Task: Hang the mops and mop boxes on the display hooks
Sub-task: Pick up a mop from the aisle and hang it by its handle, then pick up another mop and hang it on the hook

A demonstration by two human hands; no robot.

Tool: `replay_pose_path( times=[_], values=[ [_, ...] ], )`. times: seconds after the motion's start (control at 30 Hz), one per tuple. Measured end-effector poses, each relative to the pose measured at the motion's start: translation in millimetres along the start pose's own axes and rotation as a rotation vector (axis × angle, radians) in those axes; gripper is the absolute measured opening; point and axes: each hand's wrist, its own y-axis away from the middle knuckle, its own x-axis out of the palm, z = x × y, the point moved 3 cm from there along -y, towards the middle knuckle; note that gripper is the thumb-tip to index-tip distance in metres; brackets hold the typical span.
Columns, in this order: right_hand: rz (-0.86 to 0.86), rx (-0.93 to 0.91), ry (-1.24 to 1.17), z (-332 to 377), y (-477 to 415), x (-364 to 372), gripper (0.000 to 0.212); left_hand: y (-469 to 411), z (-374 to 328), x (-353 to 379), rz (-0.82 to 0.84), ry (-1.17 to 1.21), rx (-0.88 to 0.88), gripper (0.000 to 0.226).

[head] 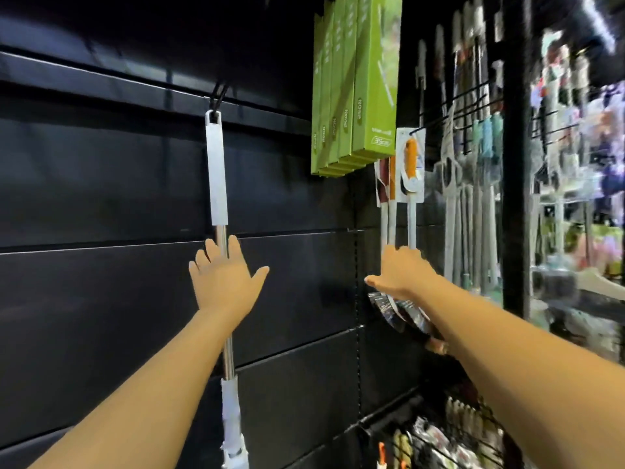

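Steadying white-gripped steel-pole mop (216, 184), hung by eyelet on black wall hook (218, 94), likely against swing: my left hand (225, 282) flat, fingers spread, released. Right hand (402, 272) reaches neighbouring white mop handles (411, 225); grip hidden, can't tell.

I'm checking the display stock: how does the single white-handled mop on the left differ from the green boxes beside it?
The mop hangs alone, unpacked, white grip over a shiny pole; the green boxes are printed packs, several in a row. The mop runs below the picture's edge; the boxes end above the left hand. That hand is spread before the mop; none is at the boxes. Both hang against the black wall panel.
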Motion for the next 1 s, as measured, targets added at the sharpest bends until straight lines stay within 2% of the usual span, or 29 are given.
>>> replay_pose_path(
  times=[0.13, 0.3, 0.43, 0.6, 0.7, 0.87, 1.0],
  values=[
    [0.042, 0.006, 0.064, -61.3, 54.5, 21.2, 0.059, 51.2, -46.8, 26.2, 0.121, 0.080, 0.081, 0.083],
    [0.168, 0.135, 0.107, -150.8, 152.7, 66.4, 0.063, 162.8, -115.8, 76.3, 0.329, 0.150, 0.210, 0.083],
    [0.334, 0.338, 0.069, -236.8, 255.2, 111.9, 0.064, 271.4, -174.1, 107.0, 0.531, 0.171, 0.310, 0.087],
    [0.393, 0.588, 0.010, -328.3, 396.0, 132.2, 0.074, 401.0, -256.2, 106.2, 0.700, 0.190, 0.520, 0.089],
    [0.405, 0.741, -0.017, -375.9, 490.6, 130.9, 0.073, 482.5, -302.1, 97.4, 0.814, 0.188, 0.623, 0.091],
    [0.414, 1.023, -0.095, -428.1, 650.1, 127.6, 0.078, 632.1, -347.8, 66.9, 0.992, 0.247, 0.755, 0.083],
    [0.443, 1.218, -0.144, -447.1, 768.3, 126.6, 0.080, 750.5, -363.5, 43.6, 1.100, 0.215, 0.893, 0.087]
  ],
)
